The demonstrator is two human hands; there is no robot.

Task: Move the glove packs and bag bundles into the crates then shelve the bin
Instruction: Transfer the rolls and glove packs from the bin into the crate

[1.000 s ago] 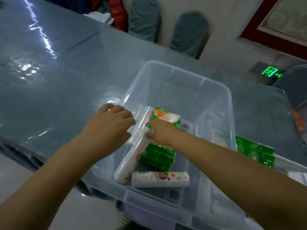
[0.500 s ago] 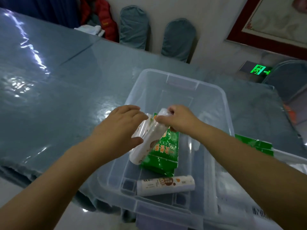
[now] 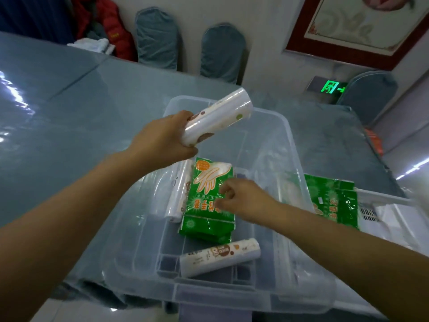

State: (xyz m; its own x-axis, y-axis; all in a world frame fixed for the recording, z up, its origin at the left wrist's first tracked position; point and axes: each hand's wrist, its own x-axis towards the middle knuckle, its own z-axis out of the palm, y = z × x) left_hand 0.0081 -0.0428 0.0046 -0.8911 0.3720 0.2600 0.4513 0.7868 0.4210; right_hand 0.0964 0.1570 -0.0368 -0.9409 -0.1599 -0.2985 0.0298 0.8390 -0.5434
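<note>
My left hand is clamped around one white bag roll, held up over the clear plastic bin. My right hand is down in the bin, fingers pinching the green glove pack. Beside it stands another bag roll; a third roll lies near me.
</note>
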